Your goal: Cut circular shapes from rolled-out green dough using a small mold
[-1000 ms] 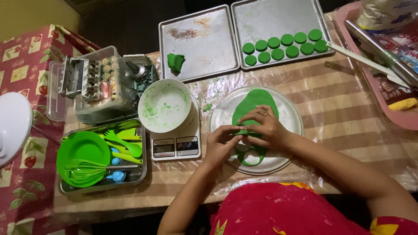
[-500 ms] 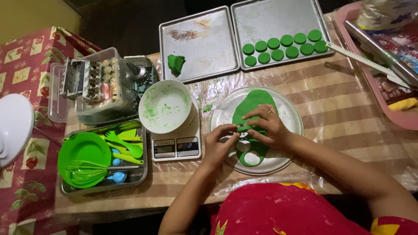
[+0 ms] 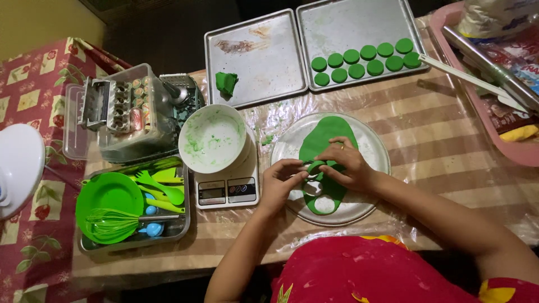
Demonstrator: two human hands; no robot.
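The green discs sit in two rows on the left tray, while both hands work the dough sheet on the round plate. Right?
Not quite. The head view shows the discs on the right tray; the left tray holds only a dough lump.

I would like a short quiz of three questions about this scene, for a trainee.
1. True or false: both hands, left hand and right hand, touch the green dough sheet on the round plate.
2. How many green dough discs lie on the right baking tray?
3. The white bowl stands on: A) the kitchen scale; B) the left baking tray; C) the round plate.

Key: 1 true; 2 ten; 3 A.
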